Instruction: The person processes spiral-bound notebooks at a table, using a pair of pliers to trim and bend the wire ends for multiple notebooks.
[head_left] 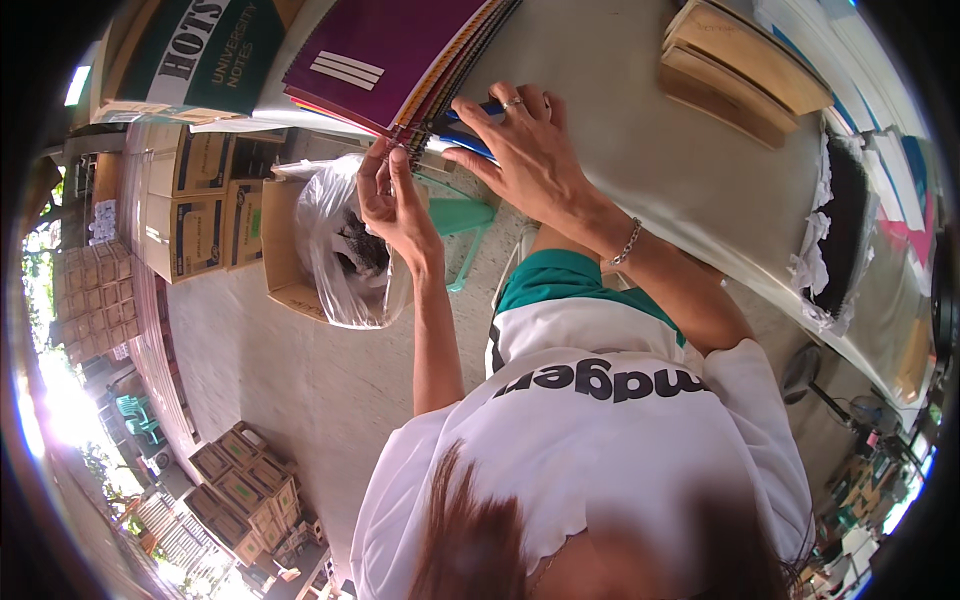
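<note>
A stack of spiral notebooks with a purple cover (pixel 385 60) on top lies at the table's edge, coils facing right. My left hand (pixel 395 200) is closed in a pinch at the near corner of the stack, by the end of a coil. My right hand (pixel 535 150) is wrapped round blue-handled pliers (pixel 470 143). The pliers' jaws point left at the coil ends, close to my left fingertips. What the jaws touch is too small to tell.
On the grey-covered table (pixel 600 90) are a green-and-brown carton (pixel 215 60) and brown cardboard pieces (pixel 740 70). Below my left hand stands an open carton lined with a plastic bag (pixel 330 250), dark scraps inside. Beside it are a green stool (pixel 465 220) and stacked cartons (pixel 200 215).
</note>
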